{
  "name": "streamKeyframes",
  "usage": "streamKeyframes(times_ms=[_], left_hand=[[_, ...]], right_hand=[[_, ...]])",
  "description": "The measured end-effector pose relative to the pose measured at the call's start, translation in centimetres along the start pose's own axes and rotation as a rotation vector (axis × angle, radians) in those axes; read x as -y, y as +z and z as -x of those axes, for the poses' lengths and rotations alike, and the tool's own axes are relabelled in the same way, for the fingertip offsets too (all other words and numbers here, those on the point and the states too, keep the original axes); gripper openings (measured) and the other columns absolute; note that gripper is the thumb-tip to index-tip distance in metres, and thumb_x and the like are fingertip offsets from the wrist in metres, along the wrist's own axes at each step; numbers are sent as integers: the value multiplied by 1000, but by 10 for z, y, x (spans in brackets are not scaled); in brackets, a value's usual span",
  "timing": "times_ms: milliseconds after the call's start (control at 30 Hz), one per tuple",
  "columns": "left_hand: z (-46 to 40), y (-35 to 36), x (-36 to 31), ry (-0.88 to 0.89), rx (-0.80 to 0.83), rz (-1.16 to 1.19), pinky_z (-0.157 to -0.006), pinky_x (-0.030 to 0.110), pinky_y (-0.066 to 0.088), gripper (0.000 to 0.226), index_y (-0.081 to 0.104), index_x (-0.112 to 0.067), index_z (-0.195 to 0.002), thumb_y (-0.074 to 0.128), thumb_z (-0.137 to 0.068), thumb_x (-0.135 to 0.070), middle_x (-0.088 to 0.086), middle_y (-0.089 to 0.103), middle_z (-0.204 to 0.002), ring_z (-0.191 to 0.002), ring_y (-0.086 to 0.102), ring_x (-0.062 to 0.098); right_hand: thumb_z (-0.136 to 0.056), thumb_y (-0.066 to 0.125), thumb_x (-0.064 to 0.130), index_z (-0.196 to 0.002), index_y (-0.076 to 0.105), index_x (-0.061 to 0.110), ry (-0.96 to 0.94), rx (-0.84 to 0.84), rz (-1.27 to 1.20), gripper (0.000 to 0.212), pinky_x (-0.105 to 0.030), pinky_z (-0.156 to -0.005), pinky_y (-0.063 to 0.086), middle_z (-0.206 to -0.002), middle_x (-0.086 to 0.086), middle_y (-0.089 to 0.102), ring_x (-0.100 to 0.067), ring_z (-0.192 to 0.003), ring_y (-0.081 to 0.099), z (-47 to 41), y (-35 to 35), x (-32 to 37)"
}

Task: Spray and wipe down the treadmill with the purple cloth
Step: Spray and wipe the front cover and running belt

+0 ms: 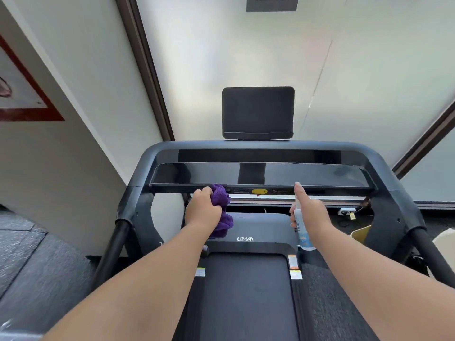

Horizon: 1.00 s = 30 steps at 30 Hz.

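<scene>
Seen from the head camera, looking forward and down, two bare forearms reached out over a dark treadmill [246, 291] toward its console [261, 174]. The left hand [202, 209] was raised to the console's lower front edge, knuckles up and fingers curled tightly, its grip closed around a bunched purple cloth [222, 210]. The top of the cloth touched the underside edge of the console, left of a small yellow button [259, 191], and the rest hung down past the heel of the hand, in front of the grey motor cover [261, 230]. The right hand [310, 212] was held at about the same height, to the right of the yellow button, its grip wrapped around a white spray bottle [302, 230] held upright. Its forefinger stretched straight up along the top of the bottle, the tip reaching the console's front edge; the nozzle itself was hidden behind the finger. The bottle's lower body showed beneath the hand. Above the console stood a dark, blank screen [258, 112] against a pale wall. Black handrails ran down both sides toward the camera.
</scene>
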<state>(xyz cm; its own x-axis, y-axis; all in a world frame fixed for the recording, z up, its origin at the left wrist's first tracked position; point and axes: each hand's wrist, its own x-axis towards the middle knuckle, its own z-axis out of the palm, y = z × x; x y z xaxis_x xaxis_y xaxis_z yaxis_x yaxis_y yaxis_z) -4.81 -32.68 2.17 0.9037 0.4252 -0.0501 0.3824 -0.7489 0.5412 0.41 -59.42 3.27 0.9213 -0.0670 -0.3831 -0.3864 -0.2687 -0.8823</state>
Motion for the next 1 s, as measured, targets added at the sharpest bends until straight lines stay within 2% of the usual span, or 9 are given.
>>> streamKeyframes(times_ms=[67, 233, 400, 467, 533, 667, 767, 1000], left_hand=[[4, 3, -10, -24, -11, -1, -81, 42, 54, 16, 52, -18, -95, 62, -83, -14, 7, 54, -105, -89, 59, 33], [24, 7, -34, -67, -45, -36, -74, 35, 43, 18, 50, -21, -95, 62, -84, -13, 4, 52, -105, -87, 57, 30], [47, 13, -44, -109, -88, -33, -71, 33, 42, 19, 51, -23, -92, 63, -83, -12, 4, 56, -103, -83, 57, 27], [55, 18, -42, -124, -99, -31, -72, 34, 45, 19, 54, -23, -97, 62, -84, -12, 4, 57, -104, -84, 58, 26], [62, 22, -39, -135, -109, -30, -73, 34, 47, 21, 56, -24, -102, 61, -84, -13, 3, 57, -104, -85, 59, 25], [75, 28, -27, -151, -93, -31, -75, 37, 54, 15, 56, -23, -94, 61, -84, -13, 1, 56, -100, -83, 60, 25], [79, 30, -12, -155, -48, -50, -69, 34, 46, 16, 51, -24, -85, 60, -80, -13, 2, 55, -99, -81, 59, 27], [82, 41, 51, -224, -8, 36, -69, 34, 45, 15, 58, -22, -95, 60, -83, -14, 2, 59, -100, -81, 61, 25]], right_hand=[[-94, 48, 79, -72, 63, 4, 3, 22, 7, 79, -46, -80, 55, -65, -15, 65, -30, -61, 60, -6, -13, 3], [-94, 48, 78, -71, 64, 4, -13, 70, 16, 79, -51, -89, 59, -64, -14, 66, -31, -63, 62, -17, -44, 8], [-95, 47, 78, -70, 64, 4, -40, 85, 30, 80, -52, -90, 59, -65, -13, 66, -29, -63, 62, -25, -60, 7], [-94, 46, 80, -69, 64, 5, -27, 97, 25, 80, -53, -91, 59, -64, -12, 66, -29, -63, 62, -27, -63, 1], [-93, 46, 80, -70, 64, 5, -18, 122, 34, 80, -51, -90, 58, -63, -12, 66, -30, -63, 62, -25, -63, -5], [-95, 45, 78, -72, 63, 5, -16, 165, 49, 78, -49, -86, 57, -64, -14, 65, -31, -62, 60, -18, -57, -17], [-96, 46, 76, -65, 60, 5, -14, 195, 46, 78, -47, -79, 53, -62, -18, 63, -31, -61, 58, -9, -47, -27], [-99, 51, 68, -67, 60, 1, -5, 217, 135, 74, -41, -73, 52, -64, -19, 60, -31, -62, 57, 10, 2, -47]])
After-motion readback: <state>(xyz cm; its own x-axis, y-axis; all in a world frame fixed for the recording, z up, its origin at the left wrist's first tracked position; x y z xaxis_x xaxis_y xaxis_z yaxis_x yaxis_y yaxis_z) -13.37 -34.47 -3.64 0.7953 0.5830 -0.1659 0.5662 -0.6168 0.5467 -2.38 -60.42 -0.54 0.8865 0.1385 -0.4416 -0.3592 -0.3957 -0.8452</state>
